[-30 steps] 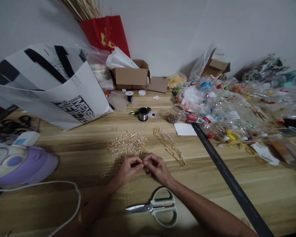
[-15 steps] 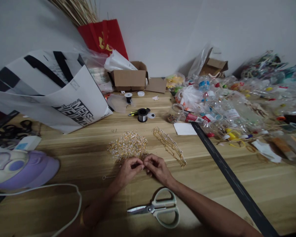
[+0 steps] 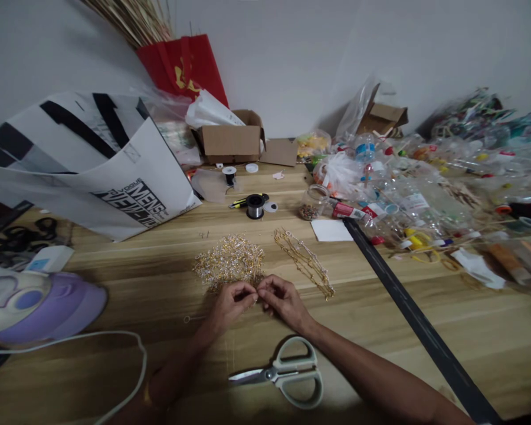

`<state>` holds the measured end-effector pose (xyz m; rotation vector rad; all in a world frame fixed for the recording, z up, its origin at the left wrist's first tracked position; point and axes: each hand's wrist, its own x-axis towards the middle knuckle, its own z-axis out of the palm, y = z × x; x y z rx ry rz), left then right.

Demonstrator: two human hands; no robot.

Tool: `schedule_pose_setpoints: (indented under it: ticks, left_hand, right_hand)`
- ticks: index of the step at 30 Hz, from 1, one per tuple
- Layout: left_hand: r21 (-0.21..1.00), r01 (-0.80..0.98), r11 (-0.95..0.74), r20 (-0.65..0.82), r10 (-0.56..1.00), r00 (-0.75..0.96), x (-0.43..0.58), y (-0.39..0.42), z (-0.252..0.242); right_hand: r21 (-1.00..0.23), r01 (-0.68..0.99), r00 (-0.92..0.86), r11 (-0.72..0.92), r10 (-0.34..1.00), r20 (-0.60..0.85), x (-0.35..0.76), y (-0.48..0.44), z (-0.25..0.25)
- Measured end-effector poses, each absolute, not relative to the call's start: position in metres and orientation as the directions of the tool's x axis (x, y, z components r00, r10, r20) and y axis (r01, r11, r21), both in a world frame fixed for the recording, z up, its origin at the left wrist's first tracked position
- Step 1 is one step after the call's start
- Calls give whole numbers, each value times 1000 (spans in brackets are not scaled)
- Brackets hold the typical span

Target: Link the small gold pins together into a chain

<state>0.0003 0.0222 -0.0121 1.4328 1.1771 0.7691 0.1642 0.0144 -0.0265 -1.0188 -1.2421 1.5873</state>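
Note:
My left hand (image 3: pixel 235 304) and my right hand (image 3: pixel 281 300) meet fingertip to fingertip at the near edge of a pile of gold and clear beads (image 3: pixel 230 260). Both are closed in a pinch; what lies between the fingers is too small to make out. A fine thread (image 3: pixel 230 354) seems to hang below my left hand. To the right of the pile lies a gold beaded chain (image 3: pixel 305 265), looped on the table. Scissors with pale handles (image 3: pixel 277 373) rest near my forearms, blades pointing left. A thin looped pin (image 3: pixel 187 319) lies left of my left wrist.
Behind the beads stand a wire spool (image 3: pixel 255 206) and a cardboard box (image 3: pixel 232 141). A white bag (image 3: pixel 146 177) and a purple appliance (image 3: pixel 79 304) with a white cord sit at left. Plastic bottles (image 3: pixel 416 200) crowd the right, beyond a black strip (image 3: pixel 407 301).
My hands keep the same pinch in nearly the same place. The view has shifted very slightly; nothing on the table has visibly moved.

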Motion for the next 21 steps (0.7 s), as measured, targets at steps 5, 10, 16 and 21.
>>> schedule_pose_setpoints:
  ticks: [5,10,16,21]
  left_hand:
    - [968,245,54,-132,940,315,0,22,-12]
    - [969,241,58,-135,939,318,1,22,-12]
    - [970,237,62,-135,941,309,1,22,-13]
    - [964,257,68,-146,943,298,0,22,-13]
  right_hand:
    - [-985,-118,-307,-125,948,-84,165,14,-27]
    - [-985,-120,-314,-127,946,-83,164,14,-26]
    - [-987,-113,-315,-117,946,-76,164,14,-27]
    - [-979,-154,-328,-136,941,-79,164,14,-29]
